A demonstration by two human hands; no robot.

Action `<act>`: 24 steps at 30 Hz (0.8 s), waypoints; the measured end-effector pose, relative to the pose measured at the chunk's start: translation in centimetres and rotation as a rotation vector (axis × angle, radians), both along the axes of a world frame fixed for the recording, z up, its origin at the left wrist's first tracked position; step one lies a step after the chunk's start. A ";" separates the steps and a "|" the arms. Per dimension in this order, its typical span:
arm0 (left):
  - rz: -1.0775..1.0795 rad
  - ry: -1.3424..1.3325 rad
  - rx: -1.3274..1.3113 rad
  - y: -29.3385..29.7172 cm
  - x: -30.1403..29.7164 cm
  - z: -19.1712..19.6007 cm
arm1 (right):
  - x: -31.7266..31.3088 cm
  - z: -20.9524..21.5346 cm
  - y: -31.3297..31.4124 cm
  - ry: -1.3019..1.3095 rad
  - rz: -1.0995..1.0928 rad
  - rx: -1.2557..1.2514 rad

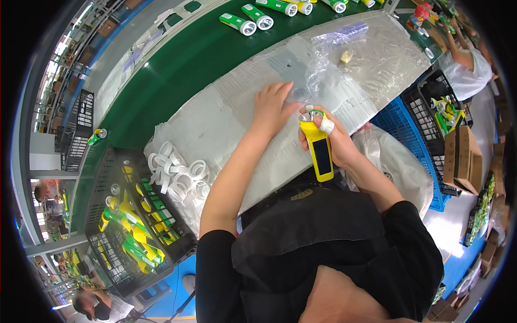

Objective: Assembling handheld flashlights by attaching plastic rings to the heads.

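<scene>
My right hand [335, 141] grips a yellow torch body [319, 148] with a dark panel on its side, held upright over the work board, its open head end pointing away from me. White tape wraps one finger. My left hand [271, 107] lies flat on the plastic-covered board [226, 118], fingertips on a small clear round lens [297, 95] just beyond the torch head. A heap of white plastic rings [180, 175] sits at the board's near left corner.
A black crate [116, 258] of yellow and green torch bodies stands at my lower left. Finished green torches [247, 22] lie on the green conveyor belt [177, 70]. A blue crate [414, 145] and a black basket [439, 107] stand right, beside another worker [466, 64] in white.
</scene>
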State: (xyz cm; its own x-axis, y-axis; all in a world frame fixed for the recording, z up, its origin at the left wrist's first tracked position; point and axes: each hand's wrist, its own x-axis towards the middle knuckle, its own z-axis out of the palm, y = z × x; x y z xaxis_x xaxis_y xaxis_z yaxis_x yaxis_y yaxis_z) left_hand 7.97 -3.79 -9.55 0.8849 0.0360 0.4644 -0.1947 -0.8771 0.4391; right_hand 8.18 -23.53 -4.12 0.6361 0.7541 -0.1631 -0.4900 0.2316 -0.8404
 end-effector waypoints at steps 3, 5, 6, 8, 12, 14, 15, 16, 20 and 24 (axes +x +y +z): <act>-0.041 -0.019 -0.056 0.8 -0.2 -0.1 | 0.2 0.7 0.1 -0.041 -0.002 -0.033; -0.099 -0.069 -0.424 0.3 -1.7 2.9 | 0.7 0.8 0.0 -0.079 0.030 -0.030; -0.095 -0.065 -0.424 -0.1 -2.8 4.1 | 0.8 0.9 0.2 -0.123 0.062 -0.026; -0.203 -0.142 -0.442 -0.5 -6.2 6.1 | 0.2 1.2 1.4 -0.130 0.093 0.001; -0.090 -0.189 -0.292 -0.9 -10.8 7.3 | -1.0 2.5 3.4 -0.162 0.274 0.036; -0.086 -0.219 -0.292 -0.5 -11.9 7.0 | -1.7 2.2 4.5 -0.184 0.337 0.016; -0.111 -0.256 -0.293 -0.3 -12.5 6.9 | -2.1 2.1 5.0 -0.219 0.372 -0.006; -0.076 -0.248 -0.277 -0.1 -13.0 6.7 | -2.4 2.1 5.4 -0.245 0.409 -0.023; -0.050 -0.360 -0.265 0.9 -14.0 5.9 | -4.0 1.3 7.6 -0.238 0.445 0.014; 0.039 -0.368 -0.195 3.0 -14.9 7.1 | -4.5 1.6 10.5 -0.201 0.425 0.004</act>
